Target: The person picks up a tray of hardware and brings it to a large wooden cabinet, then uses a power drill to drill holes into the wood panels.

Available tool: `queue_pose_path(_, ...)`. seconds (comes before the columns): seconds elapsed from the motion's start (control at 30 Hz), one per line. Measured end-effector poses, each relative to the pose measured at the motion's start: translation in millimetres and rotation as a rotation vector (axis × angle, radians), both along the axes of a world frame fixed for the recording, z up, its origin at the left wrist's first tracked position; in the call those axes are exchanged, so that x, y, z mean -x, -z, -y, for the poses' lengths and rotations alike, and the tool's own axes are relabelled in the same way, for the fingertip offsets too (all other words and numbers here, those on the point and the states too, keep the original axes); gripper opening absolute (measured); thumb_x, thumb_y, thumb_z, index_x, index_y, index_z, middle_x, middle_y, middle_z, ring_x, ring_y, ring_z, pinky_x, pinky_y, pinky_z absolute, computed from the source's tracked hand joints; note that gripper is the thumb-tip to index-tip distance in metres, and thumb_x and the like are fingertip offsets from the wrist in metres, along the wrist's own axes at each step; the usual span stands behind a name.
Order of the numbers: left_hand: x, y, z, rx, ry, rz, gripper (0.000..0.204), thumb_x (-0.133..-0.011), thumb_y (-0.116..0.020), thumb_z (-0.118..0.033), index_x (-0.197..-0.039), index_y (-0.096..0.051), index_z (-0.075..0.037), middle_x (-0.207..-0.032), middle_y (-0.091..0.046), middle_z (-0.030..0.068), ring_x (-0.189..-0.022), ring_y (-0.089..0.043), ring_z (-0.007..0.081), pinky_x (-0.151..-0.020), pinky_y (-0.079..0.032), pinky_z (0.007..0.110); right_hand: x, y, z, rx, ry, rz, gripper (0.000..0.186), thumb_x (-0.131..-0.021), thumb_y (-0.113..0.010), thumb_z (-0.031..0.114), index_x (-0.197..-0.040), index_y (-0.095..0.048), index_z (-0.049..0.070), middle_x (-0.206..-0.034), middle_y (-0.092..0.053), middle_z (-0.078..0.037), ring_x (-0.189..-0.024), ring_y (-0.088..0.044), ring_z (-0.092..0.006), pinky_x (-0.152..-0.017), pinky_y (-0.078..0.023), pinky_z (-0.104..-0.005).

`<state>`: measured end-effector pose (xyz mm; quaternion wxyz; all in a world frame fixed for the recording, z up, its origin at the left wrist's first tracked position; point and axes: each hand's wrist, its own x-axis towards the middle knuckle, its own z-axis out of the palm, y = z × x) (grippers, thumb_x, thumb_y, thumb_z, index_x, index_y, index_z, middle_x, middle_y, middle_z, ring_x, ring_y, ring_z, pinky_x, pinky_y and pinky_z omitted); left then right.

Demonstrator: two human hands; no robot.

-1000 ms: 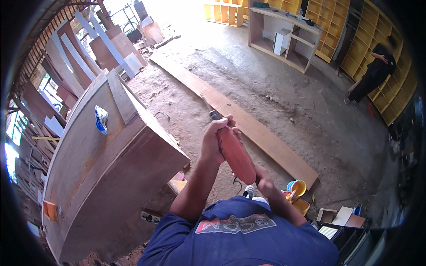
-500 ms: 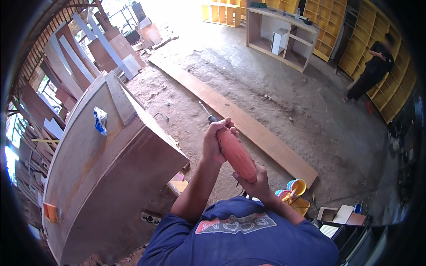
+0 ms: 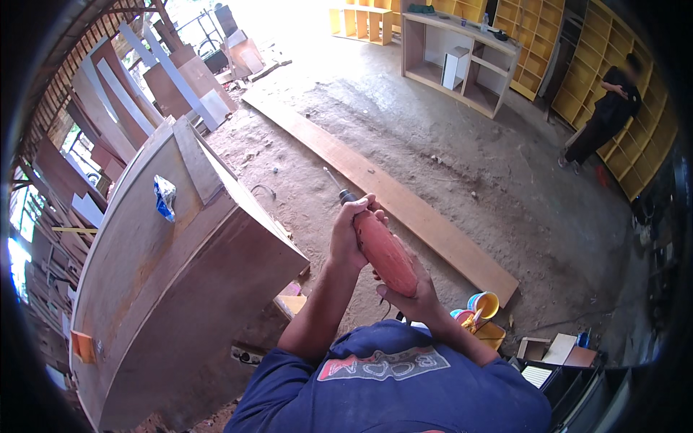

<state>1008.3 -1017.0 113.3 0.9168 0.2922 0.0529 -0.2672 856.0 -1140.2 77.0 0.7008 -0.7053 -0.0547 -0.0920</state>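
Fingers (image 3: 369, 199) of left hand (image 3: 347, 234) grip far end of red drill (image 3: 386, 252), right hand (image 3: 423, 297) clasps near end, long wooden plank (image 3: 426, 216) beyond

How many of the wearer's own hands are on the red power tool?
2: the left hand grips the front of the red power tool, and the right hand holds its rear end. Both are partly hidden by it.

Daylight (image 3: 303, 32) whitens the dusty floor (image 3: 520, 173) near yellow shelving (image 3: 533, 40) and an open-fronted wooden counter (image 3: 470, 68).
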Motion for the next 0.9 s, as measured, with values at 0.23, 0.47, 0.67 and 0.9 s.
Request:
queue_pose_path(0.23,0,6,4,0.011,-0.023,-0.056,0.029,-0.091,-0.062,-0.022,-0.112,-0.068,-0.003,-0.093,-0.067,0.0074,-0.078,-0.069,0.0215,-0.074,-0.061,0.04,-1,-11,-2,0.094,0.104,0.098,0.076,-0.084,-0.08,0.009,-0.15,-0.044,-0.004,-0.131,-0.065,-0.017,-0.118,-0.064,-0.0212,-0.103,-0.05,-0.035)
queue_pose_path(0.47,-1,11,3,0.012,0.007,-0.041,0.029,-0.09,-0.062,-0.022,-0.112,-0.068,-0.003,-0.093,-0.067,0.0071,-0.079,-0.069,0.0218,-0.074,-0.061,0.039,-2,-10,-1,0.005,0.091,0.068,0.075,-0.083,-0.079,0.009,-0.148,-0.046,-0.005,-0.137,-0.062,-0.017,-0.124,-0.061,-0.0206,-0.106,-0.047,-0.0341)
queue_pose_path(0.67,0,7,7,0.026,-0.002,-0.056,0.028,-0.09,-0.062,-0.022,-0.111,-0.068,-0.004,-0.091,-0.067,0.007,-0.079,-0.069,0.0219,-0.073,-0.061,0.039,-2,-8,3,0.021,0.082,0.061,0.078,-0.082,-0.079,0.008,-0.15,-0.044,-0.006,-0.139,-0.061,-0.017,-0.126,-0.061,-0.021,-0.108,-0.047,-0.0349)
queue_pose_path(0.9,-3,11,4,-0.007,-0.001,-0.03,0.029,-0.089,-0.064,-0.024,-0.111,-0.069,-0.005,-0.094,-0.067,0.0058,-0.079,-0.069,0.0206,-0.074,-0.061,0.041,0,-6,5,-0.065,0.007,-0.021,0.091,-0.081,-0.085,0.016,-0.155,-0.038,-0.005,-0.128,-0.068,-0.019,-0.111,-0.07,-0.0225,-0.099,-0.053,-0.0357)
